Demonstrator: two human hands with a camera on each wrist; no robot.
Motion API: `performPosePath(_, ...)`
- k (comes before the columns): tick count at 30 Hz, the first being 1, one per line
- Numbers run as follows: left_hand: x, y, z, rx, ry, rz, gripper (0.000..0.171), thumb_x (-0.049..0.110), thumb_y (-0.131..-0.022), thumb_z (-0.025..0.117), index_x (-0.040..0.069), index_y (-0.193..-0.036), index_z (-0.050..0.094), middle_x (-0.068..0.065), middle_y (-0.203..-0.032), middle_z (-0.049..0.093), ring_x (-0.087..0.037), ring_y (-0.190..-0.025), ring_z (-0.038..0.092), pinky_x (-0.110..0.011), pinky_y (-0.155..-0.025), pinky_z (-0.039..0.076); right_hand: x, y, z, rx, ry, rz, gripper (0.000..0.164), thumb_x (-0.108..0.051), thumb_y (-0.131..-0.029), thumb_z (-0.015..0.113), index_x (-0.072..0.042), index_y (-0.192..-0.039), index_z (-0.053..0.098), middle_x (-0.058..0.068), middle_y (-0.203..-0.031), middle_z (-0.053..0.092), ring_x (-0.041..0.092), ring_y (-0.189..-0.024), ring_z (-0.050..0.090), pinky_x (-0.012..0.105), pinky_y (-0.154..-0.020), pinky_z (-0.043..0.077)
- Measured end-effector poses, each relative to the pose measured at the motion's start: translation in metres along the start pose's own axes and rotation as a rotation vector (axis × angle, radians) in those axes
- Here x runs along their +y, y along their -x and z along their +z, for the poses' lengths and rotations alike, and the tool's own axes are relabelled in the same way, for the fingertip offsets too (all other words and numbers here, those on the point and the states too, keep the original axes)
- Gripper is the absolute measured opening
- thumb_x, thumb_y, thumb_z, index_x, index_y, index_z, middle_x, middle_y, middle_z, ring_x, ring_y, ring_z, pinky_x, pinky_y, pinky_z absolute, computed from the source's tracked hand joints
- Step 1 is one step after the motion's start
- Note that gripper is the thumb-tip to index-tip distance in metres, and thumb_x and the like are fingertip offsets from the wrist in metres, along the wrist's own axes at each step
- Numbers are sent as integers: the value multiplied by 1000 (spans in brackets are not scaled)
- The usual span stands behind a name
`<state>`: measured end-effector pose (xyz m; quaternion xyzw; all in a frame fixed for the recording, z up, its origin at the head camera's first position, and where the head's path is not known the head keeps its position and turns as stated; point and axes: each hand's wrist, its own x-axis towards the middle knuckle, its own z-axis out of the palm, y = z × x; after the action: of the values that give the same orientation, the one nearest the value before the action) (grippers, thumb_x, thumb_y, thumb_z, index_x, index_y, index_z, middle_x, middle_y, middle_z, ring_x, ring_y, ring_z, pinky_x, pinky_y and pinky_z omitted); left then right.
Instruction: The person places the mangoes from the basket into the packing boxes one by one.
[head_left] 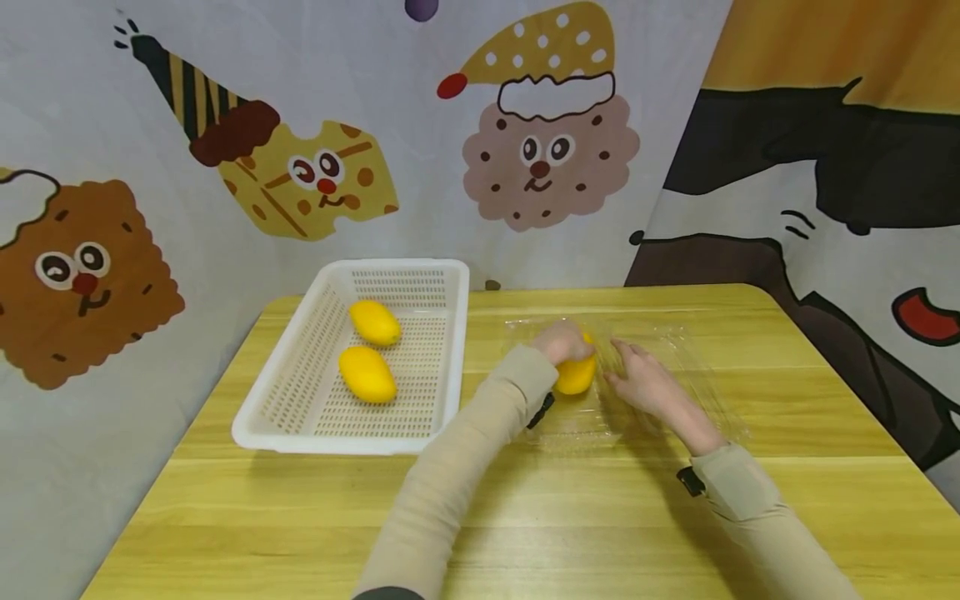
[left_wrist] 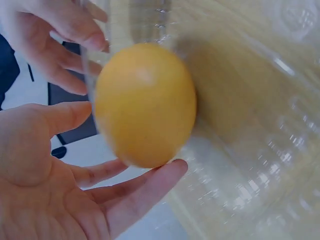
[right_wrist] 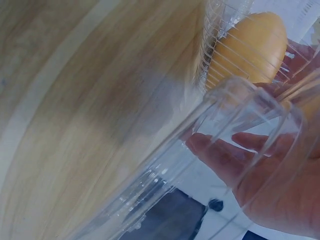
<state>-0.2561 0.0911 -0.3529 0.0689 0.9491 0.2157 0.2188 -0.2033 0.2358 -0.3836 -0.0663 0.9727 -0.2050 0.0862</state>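
Observation:
A yellow mango (head_left: 575, 377) is in my left hand (head_left: 564, 342), between the thumb and the fingers. In the left wrist view, the fingertips curve under the lower side of the mango (left_wrist: 146, 106). It is over a clear plastic clamshell box (head_left: 577, 433) that lies opened out on the table. My right hand (head_left: 648, 385) is at the middle of the box, its fingers stretched toward the mango. The right wrist view shows this hand (right_wrist: 270, 185) through the clear plastic wall (right_wrist: 165, 165), with the mango (right_wrist: 252, 47) beyond it.
A white perforated basket (head_left: 348, 446) stands on the left of the wooden table (head_left: 300, 525). Two more mangoes lie inside it, a far one (head_left: 375, 322) and a near one (head_left: 367, 375). A cartoon-printed cloth (head_left: 427, 167) hangs behind the table.

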Motion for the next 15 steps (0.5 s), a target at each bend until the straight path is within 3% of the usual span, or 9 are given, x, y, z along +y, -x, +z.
performPosePath(5,1,4,-15,-11,-106,46,39,40,-96,50,9,-115,65,-3,-99,64,-11,-68,47,-23,-64,47,1,0,1,5,4,-9,65,-19,-95,53,8,-146,23,40,-142,31,55,-125,40,63,-100,37)
performPosePath(8,-4,7,-26,9,-101,94,38,39,-97,49,8,-112,65,-4,-98,63,-11,-71,49,-24,-68,48,2,0,1,9,8,-12,64,-20,-95,52,8,-145,24,40,-142,32,55,-126,39,63,-102,36)
performPosePath(10,-10,8,-35,18,-64,130,33,37,-97,50,6,-100,63,-4,-88,59,-13,-68,46,-25,-64,46,2,0,1,12,9,-12,64,-21,-95,52,8,-145,25,40,-142,32,55,-126,38,63,-102,36)
performPosePath(14,-28,11,-52,53,6,156,42,35,-98,48,1,-119,57,-11,-114,62,-21,-97,59,-33,-86,52,2,0,1,16,9,-15,64,-20,-95,52,8,-145,25,39,-142,32,54,-126,38,63,-102,36)
performPosePath(15,-33,11,-56,55,19,147,41,35,-98,48,1,-117,57,-12,-111,62,-22,-94,59,-33,-85,52,2,0,1,16,10,-15,64,-20,-95,52,8,-145,25,39,-142,32,54,-126,38,63,-102,36)
